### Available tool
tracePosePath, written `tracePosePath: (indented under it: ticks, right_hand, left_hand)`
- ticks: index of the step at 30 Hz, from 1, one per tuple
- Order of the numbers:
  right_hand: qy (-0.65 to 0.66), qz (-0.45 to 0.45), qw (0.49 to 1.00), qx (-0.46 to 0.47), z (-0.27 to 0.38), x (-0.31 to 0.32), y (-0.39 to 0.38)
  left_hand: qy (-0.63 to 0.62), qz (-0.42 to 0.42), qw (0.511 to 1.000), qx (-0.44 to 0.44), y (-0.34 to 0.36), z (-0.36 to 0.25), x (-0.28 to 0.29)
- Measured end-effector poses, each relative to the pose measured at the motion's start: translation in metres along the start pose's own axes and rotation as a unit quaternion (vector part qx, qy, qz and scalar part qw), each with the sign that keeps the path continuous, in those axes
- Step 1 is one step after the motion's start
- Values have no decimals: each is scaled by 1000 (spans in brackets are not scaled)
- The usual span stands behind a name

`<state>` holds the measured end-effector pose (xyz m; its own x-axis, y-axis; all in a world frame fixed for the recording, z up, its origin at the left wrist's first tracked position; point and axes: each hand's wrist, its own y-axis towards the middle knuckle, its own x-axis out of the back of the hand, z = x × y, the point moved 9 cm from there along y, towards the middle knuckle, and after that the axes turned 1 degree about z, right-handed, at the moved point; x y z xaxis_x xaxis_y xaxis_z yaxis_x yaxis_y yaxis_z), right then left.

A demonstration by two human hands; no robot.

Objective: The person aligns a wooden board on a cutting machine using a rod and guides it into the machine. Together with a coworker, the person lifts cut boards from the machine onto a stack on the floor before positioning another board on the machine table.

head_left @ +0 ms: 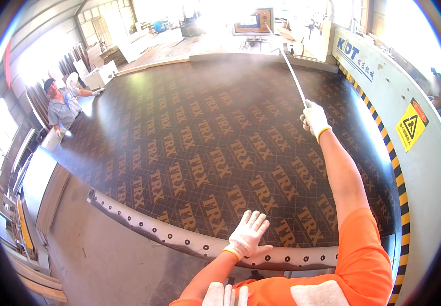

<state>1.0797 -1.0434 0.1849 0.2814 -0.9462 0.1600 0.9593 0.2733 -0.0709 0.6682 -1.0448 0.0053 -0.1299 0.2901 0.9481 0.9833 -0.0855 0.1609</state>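
A large dark board (190, 127) with a repeated printed pattern covers the machine bed, whose near metal edge (169, 235) is lined with holes. My left hand (246, 235), in a white glove, lies with fingers spread on or just over the board near that edge. My right hand (315, 118), also gloved, grips a long thin pale rod (293, 71) that reaches toward the far end, where a control panel with a screen (253, 21) stands. Whether the rod touches anything there I cannot tell. A whitish haze hangs over the far part of the board.
At the left, a co-worker (65, 104) holds the board's edge beside stacked sheets (52, 204). The machine's wall (427, 153) runs along the right, with striped edging and a yellow warning label (411, 125). Another person (437, 89) is partly visible behind it.
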Motion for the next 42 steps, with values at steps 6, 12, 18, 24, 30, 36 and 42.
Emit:
tracePosePath:
  ticks: [6,12,18,24,30,36,42]
  right_hand:
    - [57,33,998,0,17,26,0]
    - [9,-22,997,67,42,111,-43]
    - [-387,-187,871,238,156,317,-92]
    - [-522,-300,780,169,243,473,-209]
    - [-612,-370,681,158,255,584,-328]
    - [-670,-398,614,126,225,658,-401]
    - [-693,-387,596,123,197,693,-416]
  left_hand:
    - [3,-18,1000,-3,-1,-1,1]
    - [8,-21,1000,0,-8,1,3]
    - [10,-34,999,-18,-3,-7,6]
    - [23,-50,998,-30,-7,-9,4]
    - [71,14,997,6,-5,-15,-1]
    - [80,-24,996,17,-15,-18,-2]
    - [61,-124,989,58,-56,-6,-12]
